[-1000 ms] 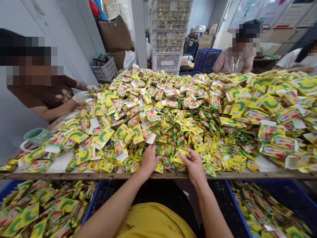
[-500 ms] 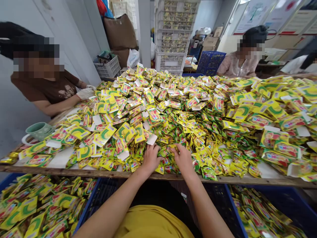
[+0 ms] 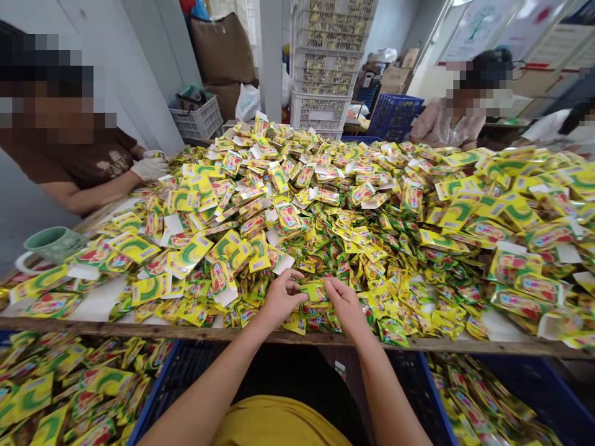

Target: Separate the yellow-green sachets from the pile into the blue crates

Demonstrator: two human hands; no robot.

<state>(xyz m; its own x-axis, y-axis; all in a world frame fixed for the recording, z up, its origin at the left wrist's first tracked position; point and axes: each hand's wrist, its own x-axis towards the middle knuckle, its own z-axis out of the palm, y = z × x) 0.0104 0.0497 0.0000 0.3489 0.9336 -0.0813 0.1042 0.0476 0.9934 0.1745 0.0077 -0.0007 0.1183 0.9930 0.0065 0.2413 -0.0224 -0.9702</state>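
A small yellow-green sachet [image 3: 317, 293] lies level between my two hands, just above the loose sachets near the table's front edge. My right hand [image 3: 346, 305] pinches its right end between thumb and fingers. At the other end, the thumb and curled fingers of my left hand [image 3: 280, 301] close on the sachet's edge. Beneath and around both hands spreads a heap of similar sachets [image 3: 367, 266]. Small yellow cartons [image 3: 190, 255], several with white flaps standing open, are piled left of my left hand and farther back.
Below the table's wooden edge [image 3: 204, 333], blue crates [image 3: 155, 390] hold more cartons. A green mug [image 3: 51, 244] stands at the left. A co-worker's gloved hand [image 3: 151, 167] is at the heap's left side; another person sits at the far right. White crates [image 3: 320, 111] are stacked behind.
Both hands have lifted slightly from the loose sachets, and one sachet now shows held between them. The view has shifted a little; the co-worker at left appears farther left.
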